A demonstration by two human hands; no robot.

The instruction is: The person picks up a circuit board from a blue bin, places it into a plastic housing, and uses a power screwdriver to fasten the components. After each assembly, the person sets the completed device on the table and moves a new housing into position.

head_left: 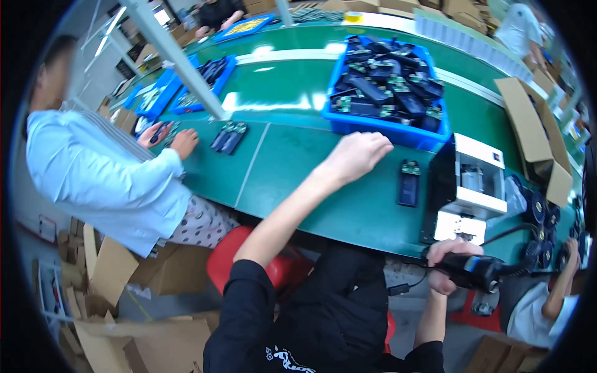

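My left hand (357,156) hangs over the green bench just in front of the blue bin (387,132). Its fingers are curled together, and whatever they may hold is hidden. At the bench's front edge my right hand (449,258) is closed around a black handheld power tool (476,271) with a blue band and a cord. Between my hands lies a black plastic housing with a green circuit board (408,186), flat on the bench. Right of it stands a white and black benchtop machine (476,180). Many similar black housings (376,84) are heaped in the bin.
A co-worker (112,168) on the left handles small parts beside two black housings (230,138). Behind them stand more blue trays (205,84) and a metal post (177,59). An open carton (535,133) and black round spools (540,224) are at right; a red stool (249,261) stands below.
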